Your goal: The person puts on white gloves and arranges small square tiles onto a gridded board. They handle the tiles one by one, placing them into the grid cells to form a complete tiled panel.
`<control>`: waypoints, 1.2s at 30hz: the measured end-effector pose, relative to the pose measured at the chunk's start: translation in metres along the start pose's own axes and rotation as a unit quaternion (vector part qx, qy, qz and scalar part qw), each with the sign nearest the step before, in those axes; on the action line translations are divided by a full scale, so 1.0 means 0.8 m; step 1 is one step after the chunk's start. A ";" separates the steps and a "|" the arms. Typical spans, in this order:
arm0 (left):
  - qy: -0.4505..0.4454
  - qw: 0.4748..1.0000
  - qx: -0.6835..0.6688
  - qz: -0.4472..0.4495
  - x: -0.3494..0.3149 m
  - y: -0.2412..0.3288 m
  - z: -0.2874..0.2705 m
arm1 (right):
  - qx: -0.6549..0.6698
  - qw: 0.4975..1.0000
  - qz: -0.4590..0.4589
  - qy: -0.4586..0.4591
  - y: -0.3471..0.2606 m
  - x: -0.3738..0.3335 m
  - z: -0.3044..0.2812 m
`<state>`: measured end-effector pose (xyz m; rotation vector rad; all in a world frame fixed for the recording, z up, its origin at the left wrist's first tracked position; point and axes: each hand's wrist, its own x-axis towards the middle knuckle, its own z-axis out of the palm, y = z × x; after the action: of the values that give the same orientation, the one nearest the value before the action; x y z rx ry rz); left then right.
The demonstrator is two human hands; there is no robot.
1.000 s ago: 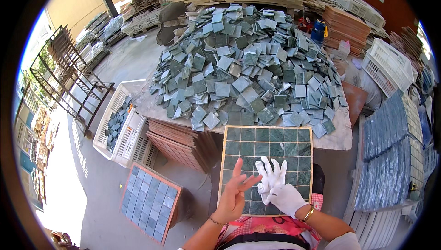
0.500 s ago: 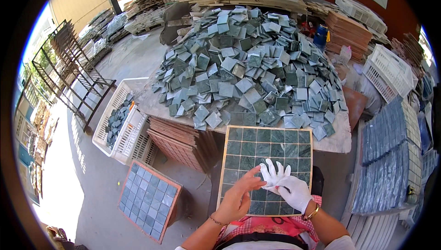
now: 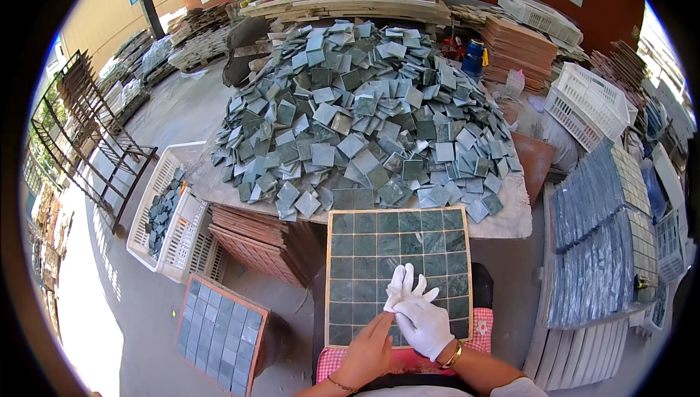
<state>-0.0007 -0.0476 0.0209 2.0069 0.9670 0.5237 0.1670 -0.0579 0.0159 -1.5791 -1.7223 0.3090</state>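
White-gloved on the right hand (image 3: 424, 326), pinching a second glove (image 3: 405, 285) by the cuff in those fingers, over a tiled board (image 3: 364, 251), at one o'clock from the bare left hand (image 3: 367, 355); pressing left fingers together at the cuff; facing a tile heap (image 3: 357, 120) at twelve o'clock.

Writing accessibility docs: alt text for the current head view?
A gloved right hand holds a white glove against the bare left hand, above a framed green tile panel. Behind it, a large tile heap sits on a table.
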 end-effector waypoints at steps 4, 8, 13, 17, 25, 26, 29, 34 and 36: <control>-0.038 0.997 0.031 -0.063 -0.030 -0.025 -0.001 | -0.022 0.993 -0.050 -0.101 0.003 -0.018 0.020; 0.026 0.863 -0.455 -0.220 -0.040 -0.040 0.015 | -0.058 0.987 -0.047 -0.144 -0.007 -0.019 0.026; 0.108 0.713 -0.657 -0.221 -0.025 -0.004 -0.008 | -0.038 0.989 -0.100 -0.098 -0.020 -0.021 0.028; 0.130 0.712 -0.672 -0.157 -0.025 0.003 -0.002 | -0.010 0.989 -0.107 -0.100 -0.022 -0.021 0.029; 0.121 0.762 -0.618 -0.155 -0.018 0.016 -0.012 | 0.107 0.994 0.000 -0.021 -0.002 -0.003 0.004; 0.114 0.764 -0.616 -0.156 -0.018 0.015 -0.012 | 0.104 0.994 0.041 -0.018 -0.003 0.008 -0.007; 0.071 0.776 -0.609 -0.148 -0.016 0.017 -0.012 | 0.101 0.993 0.051 -0.046 0.004 0.029 -0.017; 0.095 0.814 -0.558 -0.131 -0.021 0.004 -0.019 | 0.217 0.973 0.068 -0.045 0.034 0.057 -0.021; 0.129 0.806 -0.567 -0.115 -0.020 -0.002 -0.027 | 0.184 0.974 0.121 0.058 0.040 0.061 -0.036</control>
<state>-0.0252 -0.0486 0.0319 0.7353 0.7328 0.9608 0.2128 -0.0151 0.0327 -1.4957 -1.2941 0.6075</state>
